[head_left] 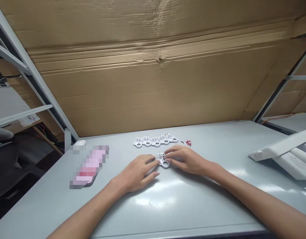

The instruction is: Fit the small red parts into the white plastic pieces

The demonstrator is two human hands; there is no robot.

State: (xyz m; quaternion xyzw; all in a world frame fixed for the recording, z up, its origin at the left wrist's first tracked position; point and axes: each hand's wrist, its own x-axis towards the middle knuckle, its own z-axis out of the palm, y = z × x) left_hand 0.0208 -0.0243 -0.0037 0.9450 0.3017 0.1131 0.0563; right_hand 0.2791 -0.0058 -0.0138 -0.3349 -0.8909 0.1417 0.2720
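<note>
Beyond the table's (143, 212) bare, glossy near edge, your left hand (140, 172), thumb spread, and right hand (184, 159), fingers bent, touch opposite sides of the white plastic piece (163, 160); you can't tell how firmly. Farther back, similar ringed pieces (155, 141) sit left of small red parts (188, 143).

Seemingly plain white ringed parts (155, 141)

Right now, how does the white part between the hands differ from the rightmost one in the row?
Worked part: nearer the person, ring pointing mostly toward them, fingers of both hands at it. Rightmost part: farther back, ring pointing more to the right, no hand on it. Both: white, ringed.
</note>
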